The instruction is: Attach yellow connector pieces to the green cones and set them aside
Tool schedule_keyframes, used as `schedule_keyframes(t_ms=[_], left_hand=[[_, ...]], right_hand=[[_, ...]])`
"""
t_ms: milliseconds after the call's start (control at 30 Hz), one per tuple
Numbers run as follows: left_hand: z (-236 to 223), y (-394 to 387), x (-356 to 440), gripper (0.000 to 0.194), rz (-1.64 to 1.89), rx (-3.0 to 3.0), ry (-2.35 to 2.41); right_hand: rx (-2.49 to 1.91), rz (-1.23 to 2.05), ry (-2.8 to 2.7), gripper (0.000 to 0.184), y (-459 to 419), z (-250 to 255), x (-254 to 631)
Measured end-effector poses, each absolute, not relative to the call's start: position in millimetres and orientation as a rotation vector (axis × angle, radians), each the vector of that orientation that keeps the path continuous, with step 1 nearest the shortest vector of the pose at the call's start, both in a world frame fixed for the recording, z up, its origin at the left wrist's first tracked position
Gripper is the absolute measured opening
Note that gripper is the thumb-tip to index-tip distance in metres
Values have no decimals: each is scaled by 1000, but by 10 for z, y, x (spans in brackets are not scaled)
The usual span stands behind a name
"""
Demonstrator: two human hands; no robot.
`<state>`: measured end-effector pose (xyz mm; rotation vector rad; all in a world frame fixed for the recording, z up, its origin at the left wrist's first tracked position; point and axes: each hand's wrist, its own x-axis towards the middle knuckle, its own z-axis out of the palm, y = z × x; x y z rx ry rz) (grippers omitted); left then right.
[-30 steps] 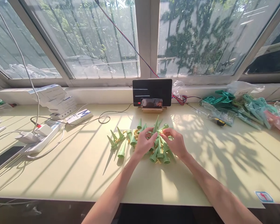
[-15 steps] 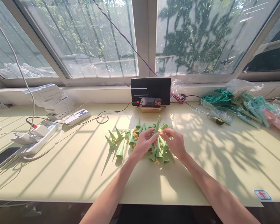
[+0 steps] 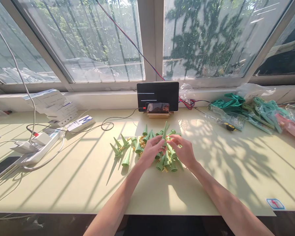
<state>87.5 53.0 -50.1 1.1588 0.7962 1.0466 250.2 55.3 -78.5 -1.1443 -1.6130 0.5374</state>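
Head view: fingers are hiding the base of the green cone [image 3: 164, 131]; contact there is hard to resolve. Left hand [image 3: 151, 150] is pinching it, tip pointing up above the grip. Right hand [image 3: 183, 150] is curling beside the base; cannot tell if pinching. Hands are partly covering the cone pile [image 3: 166, 160] on the desk [image 3: 147, 196].
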Motion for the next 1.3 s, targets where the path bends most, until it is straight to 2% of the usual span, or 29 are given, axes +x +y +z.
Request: schedule_keyframes(t_ms=[300, 700, 1300], left_hand=[[-530, 554, 854, 37, 1068, 1134, 794], [-522, 538, 876, 42, 1050, 1187, 846], [-604, 559, 856, 38, 1041, 1152, 819]], right_hand=[[-1097, 520, -1667, 28, 544, -793, 2515], [-1057, 772, -1439, 24, 488, -730, 2459], [-1037, 602, -1431, 18, 485, -708, 2469]])
